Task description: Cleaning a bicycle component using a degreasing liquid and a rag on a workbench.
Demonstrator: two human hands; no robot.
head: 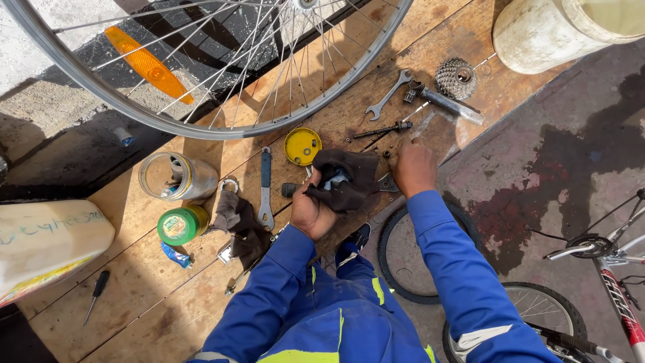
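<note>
From the head view we see our left hand with its grip pressed together around a dark rag, which lies bunched over a small metal part on the wooden surface. Our right hand rests just beside the rag, fingers curled down; whether its grip pinches anything we cannot tell. A yellow lid and a blue-handled wrench lie near.
</note>
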